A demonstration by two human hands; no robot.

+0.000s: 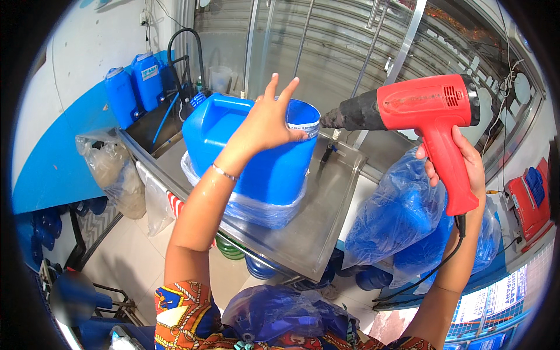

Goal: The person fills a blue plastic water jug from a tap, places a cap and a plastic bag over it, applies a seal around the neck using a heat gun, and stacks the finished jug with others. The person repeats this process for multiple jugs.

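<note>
Left hand [269,125] spread flat on blue jug [251,157] top, steadying it on steel surface [315,227]; right hand [461,163] clenched round red heat gun [426,116], nozzle aimed past fingertips at wrapped cap [303,123].

**Canister at centre, heat gun to its right**

A canister [256,151] stands on a metal table [315,227] in the middle of the frame, its base in a plastic wrap [262,211]. The left hand [268,125] rests on its upper right side. Right of it, the right hand [461,163] holds a heat gun [426,111], nozzle toward the canister's top. Two jugs [135,87] stand at the upper left, behind a sink [154,129]. Bagged containers [402,216] lie at the table's right, lower in the frame.
</note>
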